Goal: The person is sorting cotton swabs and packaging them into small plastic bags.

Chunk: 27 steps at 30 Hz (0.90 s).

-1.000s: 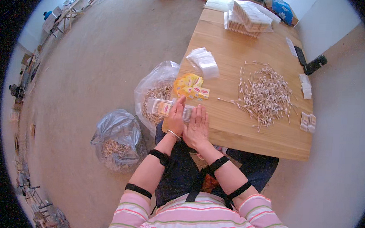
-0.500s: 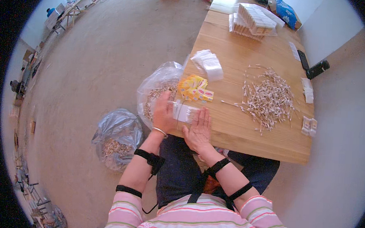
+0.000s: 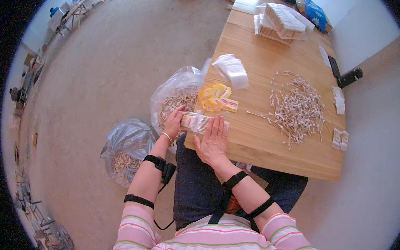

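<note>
At the table's near left corner lies a clear packet of cotton swabs, its left part showing a yellowish card and jutting past the edge. My left hand grips the packet's left end, fingers closed on it, just off the table. Flat across the packet's right end, my right hand rests with its fingers stretched out, covering some of the swabs. Just beyond the packet are fanned yellow cards, and farther back a stack of clear bags. A large heap of loose cotton swabs lies to the right.
Left of the table, an open plastic bag holds many swabs, and a greyer bag sits on the floor. Bundled packs lie at the table's far end. Small packets and a black device line the right side by the wall.
My left hand has drawn back slightly left and changed from upright flat fingers to a grip on the packet's end. The yellowish card now shows. My right hand stays flat on the packet.
</note>
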### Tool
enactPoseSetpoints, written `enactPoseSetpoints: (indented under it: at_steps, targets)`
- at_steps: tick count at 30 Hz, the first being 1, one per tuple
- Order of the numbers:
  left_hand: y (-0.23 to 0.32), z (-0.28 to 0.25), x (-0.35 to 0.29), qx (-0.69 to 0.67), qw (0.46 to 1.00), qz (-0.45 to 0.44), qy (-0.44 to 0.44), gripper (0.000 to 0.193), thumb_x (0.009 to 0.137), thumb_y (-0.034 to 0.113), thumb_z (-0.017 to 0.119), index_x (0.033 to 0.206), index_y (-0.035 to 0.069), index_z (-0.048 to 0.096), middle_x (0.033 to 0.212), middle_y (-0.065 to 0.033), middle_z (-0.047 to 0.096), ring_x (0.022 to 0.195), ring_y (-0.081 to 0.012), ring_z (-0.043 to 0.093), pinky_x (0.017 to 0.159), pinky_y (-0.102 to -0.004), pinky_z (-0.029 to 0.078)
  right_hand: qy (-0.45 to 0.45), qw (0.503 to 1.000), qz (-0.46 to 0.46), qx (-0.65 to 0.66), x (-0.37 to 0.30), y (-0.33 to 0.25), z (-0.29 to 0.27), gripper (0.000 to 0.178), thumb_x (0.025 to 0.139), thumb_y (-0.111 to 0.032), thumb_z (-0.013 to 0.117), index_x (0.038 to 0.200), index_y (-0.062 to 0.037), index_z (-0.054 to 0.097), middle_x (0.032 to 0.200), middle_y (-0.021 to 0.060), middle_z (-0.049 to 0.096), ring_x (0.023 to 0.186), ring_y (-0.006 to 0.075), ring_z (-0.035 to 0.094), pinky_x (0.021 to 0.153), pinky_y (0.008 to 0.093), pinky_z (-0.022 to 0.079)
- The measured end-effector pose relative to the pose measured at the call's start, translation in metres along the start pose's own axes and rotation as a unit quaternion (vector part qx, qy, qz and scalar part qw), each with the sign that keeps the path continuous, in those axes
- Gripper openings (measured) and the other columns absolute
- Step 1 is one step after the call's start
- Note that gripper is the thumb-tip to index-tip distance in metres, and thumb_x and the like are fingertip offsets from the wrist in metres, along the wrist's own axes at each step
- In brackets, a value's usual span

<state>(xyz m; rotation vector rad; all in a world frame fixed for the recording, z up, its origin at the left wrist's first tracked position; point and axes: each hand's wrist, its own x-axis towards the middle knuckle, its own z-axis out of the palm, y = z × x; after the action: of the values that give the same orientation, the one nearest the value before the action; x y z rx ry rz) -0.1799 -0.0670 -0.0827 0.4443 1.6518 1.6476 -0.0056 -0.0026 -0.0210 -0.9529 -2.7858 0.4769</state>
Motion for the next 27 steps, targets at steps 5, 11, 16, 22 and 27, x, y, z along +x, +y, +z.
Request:
enactPoseSetpoints:
  at_steps: [5, 11, 16, 22, 27]
  targets:
    - [0.01, 0.003, -0.004, -0.021, 1.0, -0.007, -0.008, 0.036, 0.098, 0.021, 0.039, 0.126, 0.001, 0.048, 0.122, -0.0102, 0.055, 0.109, -0.0175, 0.053, 0.094, -0.0284, 0.041, -0.005, 1.0, 0.005, 0.021, 0.006, -0.015, 0.007, 0.09, 0.084, -0.046, 0.051, 0.138, 0.0117, 0.009, 0.147, 0.0285, 0.006, 0.138, 0.0396, 0.002, 0.112, 0.0467, 0.003]
    - [0.01, -0.001, -0.005, 0.028, 1.0, 0.014, 0.002, 0.035, 0.098, 0.02, 0.039, 0.124, 0.0, 0.05, 0.12, -0.0102, 0.057, 0.107, -0.0175, 0.054, 0.093, -0.0284, 0.043, -0.015, 1.0, 0.009, 0.022, 0.006, -0.023, 0.01, 0.091, 0.084, -0.046, 0.051, 0.138, 0.0124, 0.008, 0.146, 0.0288, 0.006, 0.138, 0.0399, 0.001, 0.112, 0.0465, 0.002]
    - [0.01, -0.002, -0.003, 0.085, 0.996, 0.025, 0.009, 0.036, 0.098, 0.022, 0.039, 0.124, 0.0, 0.051, 0.123, -0.0104, 0.056, 0.111, -0.0186, 0.053, 0.094, -0.0295, 0.042, 0.02, 0.999, -0.017, 0.04, 0.01, -0.027, 0.012, 0.087, 0.083, -0.042, 0.052, 0.137, 0.0122, 0.011, 0.146, 0.0293, 0.009, 0.138, 0.0408, 0.004, 0.112, 0.0466, 0.004]
    - [0.019, 0.0, -0.001, -0.032, 0.999, -0.001, 0.015, 0.04, 0.098, 0.025, 0.038, 0.128, -0.001, 0.046, 0.13, -0.0137, 0.05, 0.119, -0.0232, 0.048, 0.101, -0.0329, 0.036, 0.135, 0.949, -0.008, 0.286, 0.026, -0.009, 0.014, 0.068, 0.086, -0.025, 0.046, 0.137, 0.0087, 0.018, 0.145, 0.028, 0.015, 0.136, 0.0416, 0.011, 0.112, 0.0467, 0.009]
    - [0.019, -0.002, -0.006, -0.018, 0.999, 0.025, -0.027, 0.047, 0.099, 0.03, 0.031, 0.134, 0.001, 0.04, 0.133, -0.0149, 0.047, 0.124, -0.0225, 0.043, 0.105, -0.0325, 0.031, 0.154, 0.889, 0.009, 0.431, 0.037, -0.022, 0.015, 0.062, 0.086, -0.019, 0.043, 0.137, 0.0063, 0.02, 0.144, 0.0263, 0.019, 0.136, 0.0391, 0.015, 0.112, 0.0424, 0.01]
